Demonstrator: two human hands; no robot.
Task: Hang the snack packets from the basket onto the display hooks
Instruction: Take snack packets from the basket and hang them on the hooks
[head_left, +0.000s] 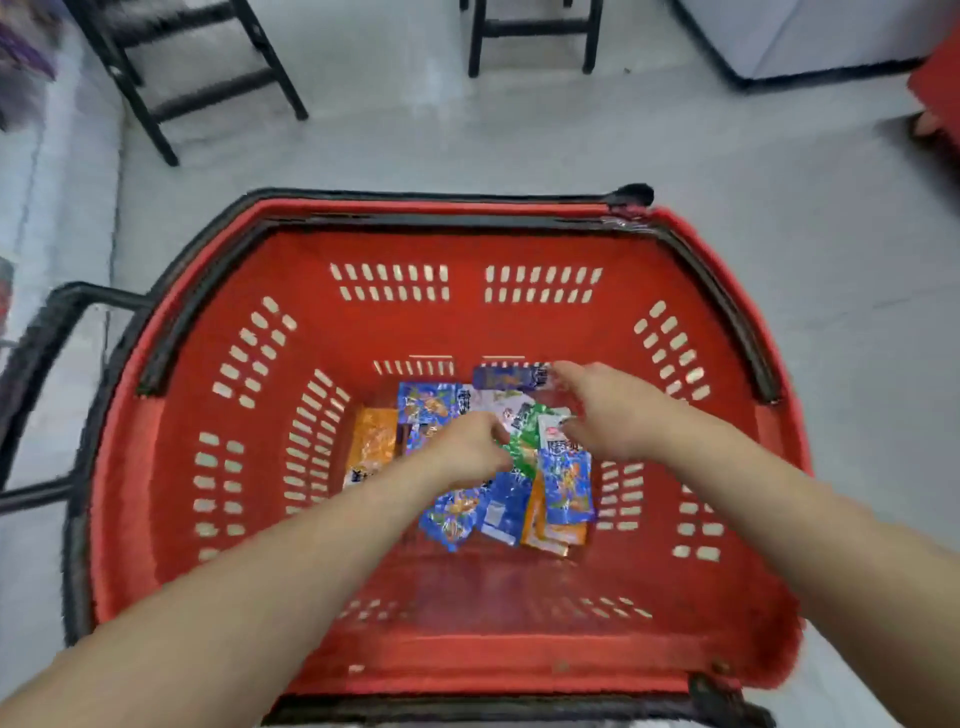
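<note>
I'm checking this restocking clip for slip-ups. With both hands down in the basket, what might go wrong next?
1. The snack packets lie overlapped in a loose heap on the floor of the basket, so the left hand may lift several at once and drop some.
2. The right hand reaches over the same heap close by, so the two hands may get in each other's way.

The red basket (291, 260) stands on the grey floor (519, 145) at frame centre; snack packets (563, 488) lie piled on its bottom.
</note>
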